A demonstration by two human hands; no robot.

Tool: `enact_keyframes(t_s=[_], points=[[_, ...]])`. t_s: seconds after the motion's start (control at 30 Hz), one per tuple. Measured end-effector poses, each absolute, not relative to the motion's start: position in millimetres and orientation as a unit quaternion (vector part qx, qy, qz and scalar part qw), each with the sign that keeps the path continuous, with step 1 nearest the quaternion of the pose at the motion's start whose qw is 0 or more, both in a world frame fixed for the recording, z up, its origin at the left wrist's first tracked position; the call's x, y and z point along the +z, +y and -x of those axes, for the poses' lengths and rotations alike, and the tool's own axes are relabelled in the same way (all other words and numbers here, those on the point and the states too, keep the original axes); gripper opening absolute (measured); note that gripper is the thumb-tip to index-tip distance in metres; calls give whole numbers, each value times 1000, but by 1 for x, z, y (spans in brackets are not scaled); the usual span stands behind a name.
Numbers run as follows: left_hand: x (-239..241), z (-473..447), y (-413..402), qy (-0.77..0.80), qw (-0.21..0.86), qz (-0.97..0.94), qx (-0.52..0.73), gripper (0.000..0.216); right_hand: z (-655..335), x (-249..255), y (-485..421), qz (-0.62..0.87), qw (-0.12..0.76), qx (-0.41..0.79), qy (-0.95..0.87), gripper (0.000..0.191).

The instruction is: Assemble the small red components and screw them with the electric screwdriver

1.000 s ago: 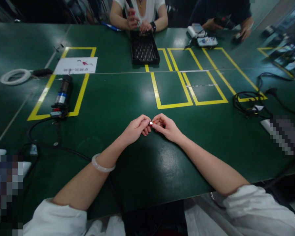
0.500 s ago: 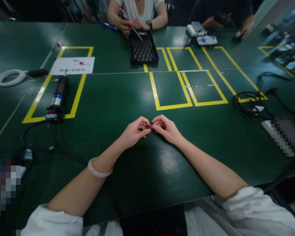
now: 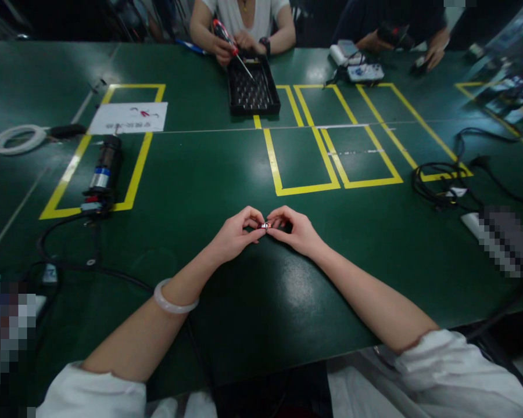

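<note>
Between my two hands, over the green table (image 3: 226, 325), is a small red and silver part (image 3: 265, 226), too small for me to name its kind. My left hand (image 3: 240, 233) pinches its left side between thumb and fingers. From the right, my right hand (image 3: 293, 231) is closed on the same part, thumb and fingertips together. The fingertips of both hands nearly touch and hide much of it. A pale bangle (image 3: 175, 297) circles my left wrist.
Across the table a person holds a screwdriver (image 3: 245, 68) over a black tray (image 3: 255, 108). Left stand a black-and-silver power tool (image 3: 101, 174), a white sheet (image 3: 128, 118) and a coiled white tube (image 3: 17, 140). A coiled black cable (image 3: 436, 188) lies right, past yellow tape rectangles (image 3: 309, 188).
The small part has turned in my fingers and shows more of its silver side. My right fingertips have shifted slightly. The co-worker's screwdriver has moved a little.
</note>
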State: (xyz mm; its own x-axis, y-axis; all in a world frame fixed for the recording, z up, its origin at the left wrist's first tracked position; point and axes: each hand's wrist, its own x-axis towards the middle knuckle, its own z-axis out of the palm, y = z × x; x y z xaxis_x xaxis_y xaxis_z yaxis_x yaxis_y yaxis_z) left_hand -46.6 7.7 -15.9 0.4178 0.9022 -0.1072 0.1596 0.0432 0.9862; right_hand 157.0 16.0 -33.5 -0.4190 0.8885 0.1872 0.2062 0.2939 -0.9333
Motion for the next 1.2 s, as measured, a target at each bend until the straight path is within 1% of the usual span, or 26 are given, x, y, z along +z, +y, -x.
enact_keyframes(t_s=[0.13, 0.23, 0.33, 0.4, 0.43, 0.53, 0.57, 0.63, 0.7, 0.73, 0.77, 0.87, 0.93, 1.1, 1.2], points=[[-18, 45, 7, 435, 577, -614, 318, 31, -159, -32, 16, 380, 361, 437, -731, 15], [-14, 48, 10, 435, 571, -628, 300, 33, -160, -32, 16, 379, 359, 440, -731, 13], [-2, 71, 22, 458, 525, -669, 260, 37, -161, -32, 17, 383, 360, 447, -724, 14], [11, 103, 34, 511, 435, -704, 233, 40, -161, -32, 17, 382, 360, 455, -719, 14], [18, 123, 39, 554, 361, -716, 224, 43, -161, -31, 17, 380, 359, 458, -718, 14], [36, 195, 49, 691, 72, -704, 151, 53, -161, -31, 17, 376, 359, 461, -719, 13], [39, 220, 50, 737, 4, -666, 116, 61, -161, -31, 17, 376, 359, 461, -720, 14], [41, 263, 50, 804, -45, -593, 22, 80, -160, -32, 18, 375, 357, 461, -721, 14], [36, 295, 48, 853, -33, -517, -61, 101, -160, -33, 18, 373, 355, 462, -722, 14], [33, 307, 48, 868, -4, -487, -99, 104, -160, -33, 18, 371, 356, 462, -723, 14], [29, 316, 48, 873, 32, -468, -130, 102, -160, -33, 18, 369, 358, 462, -723, 14], [20, 329, 51, 863, 101, -462, -179, 78, -160, -32, 18, 368, 360, 460, -723, 13], [16, 332, 53, 857, 86, -474, -182, 69, -160, -32, 17, 368, 358, 458, -725, 13], [11, 331, 53, 837, 0, -534, -117, 65, -161, -31, 17, 368, 355, 455, -729, 13], [10, 328, 50, 835, 0, -543, -93, 59, -161, -30, 16, 370, 352, 453, -731, 12]])
